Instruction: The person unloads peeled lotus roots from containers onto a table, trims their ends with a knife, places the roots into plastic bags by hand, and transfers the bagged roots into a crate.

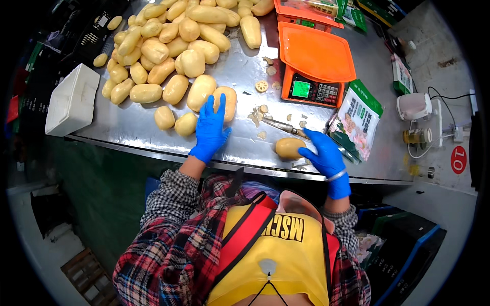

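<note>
My left hand (210, 130), in a blue glove, reaches over the near edge of the pile with its fingers spread. Its fingertips overlap a peeled lotus root segment (228, 100); whether they press on it I cannot tell. My right hand (325, 153), also gloved in blue, has thumb and forefinger apart. The thumb is at the right end of a single lotus root segment (289, 148). Just beyond that segment lies a knife (281, 125), its wooden handle by my right forefinger. Root trimmings (257, 114) and a holed lotus slice (262, 86) lie around the blade.
A large heap of lotus root segments (160, 49) covers the steel table's (126, 122) far left. An orange digital scale (317, 51) stands at the back right, beside printed green-and-white bags (358, 118). A white foam box (72, 101) sits at the left corner.
</note>
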Demonstrator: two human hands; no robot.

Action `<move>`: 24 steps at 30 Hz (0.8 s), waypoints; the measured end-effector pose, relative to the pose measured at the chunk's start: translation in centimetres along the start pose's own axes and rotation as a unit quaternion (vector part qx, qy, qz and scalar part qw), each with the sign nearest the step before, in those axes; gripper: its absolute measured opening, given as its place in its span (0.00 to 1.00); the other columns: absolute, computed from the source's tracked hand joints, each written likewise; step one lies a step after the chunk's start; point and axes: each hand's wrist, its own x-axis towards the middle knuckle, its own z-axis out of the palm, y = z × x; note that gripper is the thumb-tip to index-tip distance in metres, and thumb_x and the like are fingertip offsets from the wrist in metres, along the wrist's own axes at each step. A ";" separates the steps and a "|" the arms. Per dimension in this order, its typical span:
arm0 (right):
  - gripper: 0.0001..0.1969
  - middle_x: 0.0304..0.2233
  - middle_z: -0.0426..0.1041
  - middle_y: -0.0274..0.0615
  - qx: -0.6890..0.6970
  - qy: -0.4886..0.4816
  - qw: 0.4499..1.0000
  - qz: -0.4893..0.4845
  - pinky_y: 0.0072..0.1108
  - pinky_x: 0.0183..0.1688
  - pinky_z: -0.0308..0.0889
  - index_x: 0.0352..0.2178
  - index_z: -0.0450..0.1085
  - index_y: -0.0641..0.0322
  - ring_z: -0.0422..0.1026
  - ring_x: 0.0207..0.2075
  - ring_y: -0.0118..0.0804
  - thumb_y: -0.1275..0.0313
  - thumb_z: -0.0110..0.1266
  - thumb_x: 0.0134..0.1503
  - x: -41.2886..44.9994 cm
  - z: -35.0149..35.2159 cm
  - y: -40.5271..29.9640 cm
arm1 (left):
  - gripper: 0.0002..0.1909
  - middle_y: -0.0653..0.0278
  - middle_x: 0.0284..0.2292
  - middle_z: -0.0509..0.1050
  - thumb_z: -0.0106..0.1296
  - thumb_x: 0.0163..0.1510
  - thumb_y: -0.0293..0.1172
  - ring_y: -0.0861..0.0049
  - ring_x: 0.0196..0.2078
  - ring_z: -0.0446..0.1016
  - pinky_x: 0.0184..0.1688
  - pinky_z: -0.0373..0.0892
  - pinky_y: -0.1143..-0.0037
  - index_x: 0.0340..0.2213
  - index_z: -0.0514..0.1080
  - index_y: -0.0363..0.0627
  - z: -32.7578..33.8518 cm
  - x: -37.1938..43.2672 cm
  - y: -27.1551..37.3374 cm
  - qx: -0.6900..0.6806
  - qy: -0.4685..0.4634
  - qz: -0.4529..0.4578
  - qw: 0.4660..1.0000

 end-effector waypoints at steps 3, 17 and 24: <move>0.28 0.40 0.71 0.52 0.007 -0.049 0.998 -0.042 0.33 0.43 0.65 0.49 0.64 0.60 0.70 0.41 0.51 0.61 0.58 0.47 4.5 2.4 -2.6 | 0.48 0.41 0.54 0.56 0.62 0.39 0.35 0.50 0.56 0.56 0.57 0.55 0.62 0.59 0.48 0.47 2.2 2.8 -2.0 0.008 -0.034 -0.011 0.999; 0.38 0.54 0.59 0.54 0.122 0.121 0.985 0.025 0.33 0.55 0.57 0.57 0.55 0.56 0.60 0.54 0.52 0.62 0.61 0.44 4.1 1.7 2.0 | 0.36 0.48 0.41 0.72 0.37 0.53 0.61 0.57 0.34 0.75 0.25 0.74 0.68 0.51 0.59 0.42 1.8 7.9 4.7 -0.776 -0.207 -0.311 0.508; 0.45 0.55 0.57 0.53 0.086 0.200 0.976 0.028 0.35 0.56 0.57 0.57 0.55 0.54 0.59 0.55 0.53 0.65 0.66 0.34 2.0 -2.5 7.1 | 0.34 0.49 0.23 0.74 0.38 0.55 0.59 0.67 0.18 0.74 0.18 0.70 0.75 0.42 0.65 0.34 2.4 12.1 20.4 -0.610 -0.398 -0.190 0.658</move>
